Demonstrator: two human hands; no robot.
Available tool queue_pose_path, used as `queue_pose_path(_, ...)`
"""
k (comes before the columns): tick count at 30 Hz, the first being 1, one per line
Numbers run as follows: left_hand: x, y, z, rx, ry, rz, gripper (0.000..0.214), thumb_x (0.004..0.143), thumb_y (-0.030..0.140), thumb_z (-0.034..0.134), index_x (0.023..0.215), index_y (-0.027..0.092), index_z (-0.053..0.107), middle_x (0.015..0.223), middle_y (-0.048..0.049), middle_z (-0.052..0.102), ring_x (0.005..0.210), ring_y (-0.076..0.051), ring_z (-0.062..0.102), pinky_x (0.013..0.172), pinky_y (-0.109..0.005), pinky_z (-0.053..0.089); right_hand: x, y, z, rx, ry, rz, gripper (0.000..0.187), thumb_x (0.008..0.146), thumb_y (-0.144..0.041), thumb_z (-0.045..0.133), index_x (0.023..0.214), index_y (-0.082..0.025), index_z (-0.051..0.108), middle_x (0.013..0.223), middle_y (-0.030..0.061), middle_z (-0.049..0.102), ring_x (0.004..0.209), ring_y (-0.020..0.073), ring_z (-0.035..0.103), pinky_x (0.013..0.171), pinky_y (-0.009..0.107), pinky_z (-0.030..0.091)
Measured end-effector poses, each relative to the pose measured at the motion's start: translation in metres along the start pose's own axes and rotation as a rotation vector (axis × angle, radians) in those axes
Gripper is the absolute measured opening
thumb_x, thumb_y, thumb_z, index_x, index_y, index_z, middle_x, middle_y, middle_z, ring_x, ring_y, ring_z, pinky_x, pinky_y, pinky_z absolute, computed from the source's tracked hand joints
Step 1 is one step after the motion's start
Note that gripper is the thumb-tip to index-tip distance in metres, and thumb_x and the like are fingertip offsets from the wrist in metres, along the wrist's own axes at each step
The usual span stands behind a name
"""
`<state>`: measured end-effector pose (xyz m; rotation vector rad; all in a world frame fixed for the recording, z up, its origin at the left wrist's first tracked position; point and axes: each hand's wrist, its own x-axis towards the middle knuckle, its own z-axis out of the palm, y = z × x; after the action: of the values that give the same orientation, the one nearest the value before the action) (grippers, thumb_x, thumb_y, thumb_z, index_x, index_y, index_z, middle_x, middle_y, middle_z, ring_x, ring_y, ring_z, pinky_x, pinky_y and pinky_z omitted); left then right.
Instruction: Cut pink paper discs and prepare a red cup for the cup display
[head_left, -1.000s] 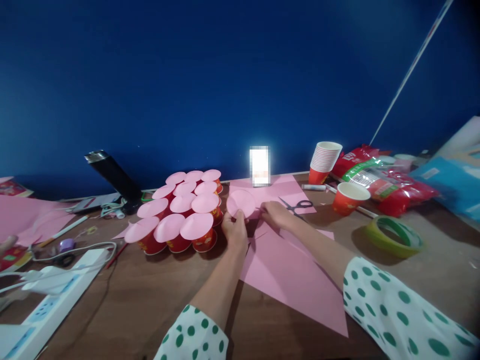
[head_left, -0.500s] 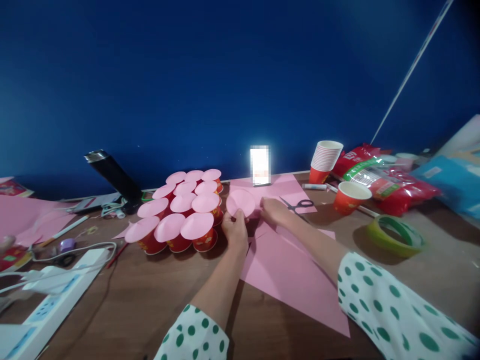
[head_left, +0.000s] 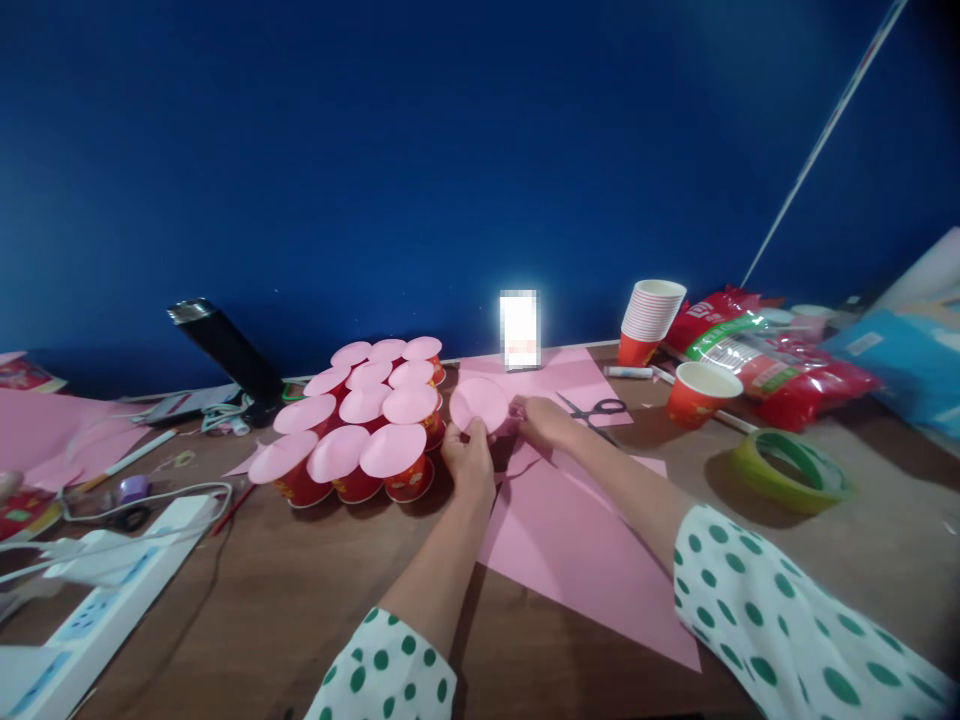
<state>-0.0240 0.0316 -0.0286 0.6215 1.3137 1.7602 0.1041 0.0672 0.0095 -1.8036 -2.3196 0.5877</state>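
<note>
Before a dark blue wall (head_left: pixel 450 150) and over a brown wooden table (head_left: pixel 262 600), the left hand (head_left: pixel 469 462) is pinching a thin, round pink paper disc (head_left: pixel 478 400) by its near edge, thumb on top. The right hand (head_left: pixel 541 420) is bringing bunched fingertips to the disc's right edge; whether they are gripping it or merely touching, one cannot tell. The step in hand seems to be the handling of this disc's edge, and the next move appears to be calling for a steady left pinch and light, precise right fingertips. Counting by size, at least two flat pink paper sheets (head_left: pixel 577 585) are lying around the grip, one beyond it and one on its near right side. Just left of the grip, twelve matching pink discs (head_left: pixel 393 451) are covering red patterned paper cups (head_left: pixel 409 484) in four rows of three, the rear cups largely hiding. Well right of the grip, one glossy red plastic bag (head_left: pixel 806 385), one nested stack of white-rimmed paper cups (head_left: pixel 651 322), one yellow-green tape roll (head_left: pixel 757 480) and one orange-red paper cup (head_left: pixel 690 402) are sitting. One pair of black scissors (head_left: pixel 605 407) is resting just beside the right hand.
</note>
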Motion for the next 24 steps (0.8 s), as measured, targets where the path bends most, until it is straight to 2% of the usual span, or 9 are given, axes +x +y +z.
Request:
queue_pose_path(4,0.000,0.000,0.000,0.002,-0.002,0.002,0.023,0.067,0.025,0.066,0.087,0.014,0.065,0.067,0.0022,0.062,0.053,-0.009,0.056,0.054,-0.023,0.047,-0.003,-0.001,0.000,0.023,-0.026,-0.029,0.030,0.095,-0.034,0.059,0.119,-0.016,0.060,0.118,0.0077,0.063,0.100,0.0201,0.064,0.085,0.041,0.056)
queue_pose_path(11,0.001,0.000,0.000,-0.015,0.016,0.002,0.021,0.068,0.026,0.065,0.086,0.014,0.064,0.068,0.0019,0.062,0.055,-0.009,0.057,0.056,-0.024,0.048,-0.011,0.005,-0.019,0.022,0.063,-0.033,0.030,0.096,-0.035,0.058,0.119,-0.016,0.060,0.117,0.0076,0.064,0.099,0.0197,0.065,0.085,0.041,0.055)
queue_pose_path(14,0.000,0.000,0.000,-0.019,0.016,-0.002,0.022,0.069,0.026,0.065,0.087,0.014,0.064,0.067,0.0019,0.062,0.054,-0.009,0.057,0.056,-0.024,0.048,-0.007,0.001,-0.011,-0.016,0.075,-0.008,0.032,0.095,-0.035,0.059,0.122,-0.016,0.058,0.121,0.0084,0.062,0.103,0.0211,0.064,0.087,0.042,0.055)
queue_pose_path(20,0.000,0.000,-0.001,-0.018,0.026,0.000,0.020,0.068,0.027,0.066,0.084,0.015,0.063,0.066,0.0020,0.062,0.054,-0.010,0.057,0.054,-0.024,0.048,0.001,-0.009,0.009,-0.040,0.004,-0.036,0.031,0.095,-0.034,0.059,0.121,-0.017,0.059,0.121,0.0083,0.062,0.102,0.0206,0.064,0.086,0.041,0.055)
queue_pose_path(24,0.002,-0.001,-0.001,-0.023,0.031,0.019,0.021,0.068,0.027,0.066,0.085,0.015,0.063,0.069,0.0018,0.063,0.054,-0.008,0.055,0.054,-0.023,0.048,0.001,-0.008,0.010,-0.052,0.048,-0.030,0.033,0.095,-0.034,0.059,0.123,-0.017,0.058,0.123,0.0088,0.061,0.104,0.0214,0.063,0.087,0.042,0.055)
